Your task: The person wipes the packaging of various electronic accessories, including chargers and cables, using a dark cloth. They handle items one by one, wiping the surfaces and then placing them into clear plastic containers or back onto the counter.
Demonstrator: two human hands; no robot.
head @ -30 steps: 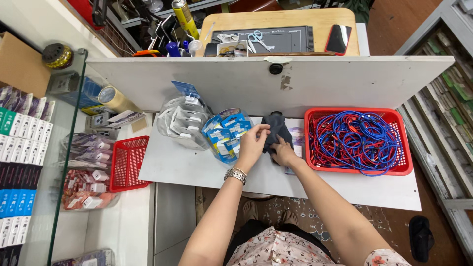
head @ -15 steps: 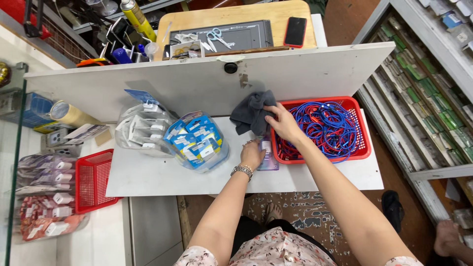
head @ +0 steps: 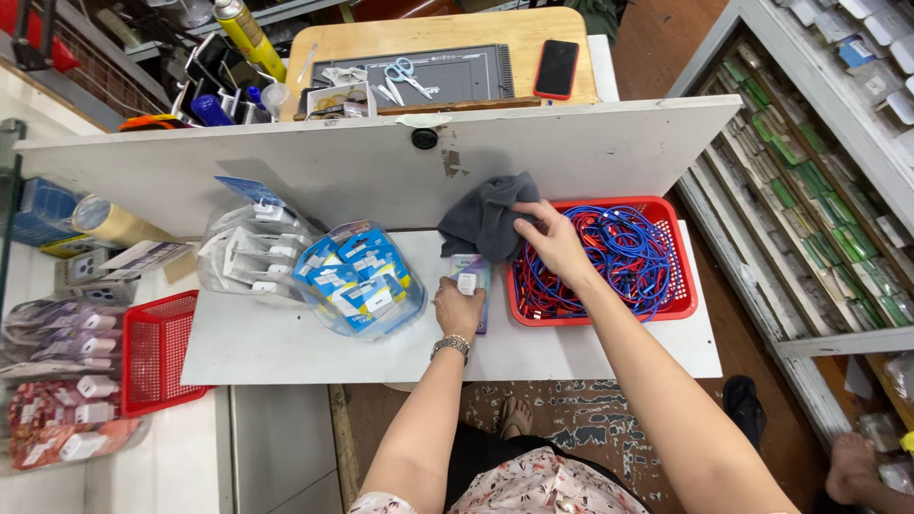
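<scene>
Right hand [head: 555, 246] grips the grey cloth [head: 486, 224]; left hand [head: 458, 306] pins a small packet [head: 468, 282] (keep it flat) just beside.

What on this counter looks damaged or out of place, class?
The white backboard shows a chipped, brownish scuff beside a dark round knob. Also, the grey cloth in the right hand hangs over the rim of the red basket.

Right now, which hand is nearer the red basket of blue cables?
The right hand: it holds a grey cloth at the basket's left rim. The left hand rests on a small packet left of the basket.
</scene>
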